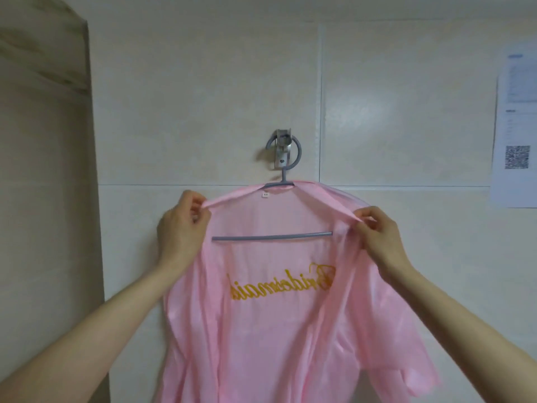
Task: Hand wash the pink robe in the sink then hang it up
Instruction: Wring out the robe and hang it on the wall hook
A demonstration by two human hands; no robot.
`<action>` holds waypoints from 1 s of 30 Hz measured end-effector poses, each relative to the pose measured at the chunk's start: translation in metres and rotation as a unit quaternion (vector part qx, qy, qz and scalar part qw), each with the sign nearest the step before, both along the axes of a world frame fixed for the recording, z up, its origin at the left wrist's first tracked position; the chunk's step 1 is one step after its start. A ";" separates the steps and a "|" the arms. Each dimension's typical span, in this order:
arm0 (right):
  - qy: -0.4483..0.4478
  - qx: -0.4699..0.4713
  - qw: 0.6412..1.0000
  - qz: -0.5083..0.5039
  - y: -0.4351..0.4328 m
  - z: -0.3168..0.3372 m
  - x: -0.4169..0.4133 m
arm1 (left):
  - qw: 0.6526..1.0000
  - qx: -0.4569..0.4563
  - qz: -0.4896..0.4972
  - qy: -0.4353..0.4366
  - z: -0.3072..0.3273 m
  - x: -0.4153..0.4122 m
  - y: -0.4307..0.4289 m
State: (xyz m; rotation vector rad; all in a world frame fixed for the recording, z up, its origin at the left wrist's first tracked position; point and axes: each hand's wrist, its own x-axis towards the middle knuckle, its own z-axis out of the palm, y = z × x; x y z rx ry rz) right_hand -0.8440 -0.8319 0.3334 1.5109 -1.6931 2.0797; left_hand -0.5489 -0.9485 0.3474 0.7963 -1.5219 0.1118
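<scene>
From my seat at the remote feed, the pink robe (279,330) is up on the wall, draped over a grey plastic hanger (271,237) whose round top loops over a metal wall hook (283,149) fixed to the pale tiles (203,97). The robe hangs open toward me, so I see the inside of its back panel, with gold script embroidery (279,286) showing through mirrored and a small white label (265,194) just under the collar. The hanger's lower crossbar shows across the opening between the two front edges.

My left hand (181,228) is pinched closed on the robe's left front edge near the shoulder — thumb and fingers gripping a narrow fold of the fabric and drawing it outward. My right hand (377,231) does the same on the right front edge, fingers curled in a tight pinch on the band of cloth just beside the end of the crossbar. Both forearms reach up from the lower corners, well apart, with the robe spread between them.

The fabric falls loosely below, bunched in folds, and a sleeve hangs down at the lower right. A printed paper notice (514,126) with a square code is stuck to the tiles at the far right, well away from the robe — and a wooden door frame (43,141) runs down the left side
</scene>
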 end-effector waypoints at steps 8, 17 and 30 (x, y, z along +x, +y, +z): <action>0.019 -0.010 1.000 0.011 0.013 0.048 -0.015 | 0.987 0.155 -0.012 0.040 0.071 -0.007 -0.020; -0.143 -0.013 0.990 -0.006 -0.005 0.077 -0.048 | 0.974 0.202 -0.108 0.004 0.071 -0.038 -0.029; -0.029 -0.060 0.996 0.061 0.027 0.039 -0.032 | 0.979 0.087 -0.134 -0.129 0.035 -0.009 0.014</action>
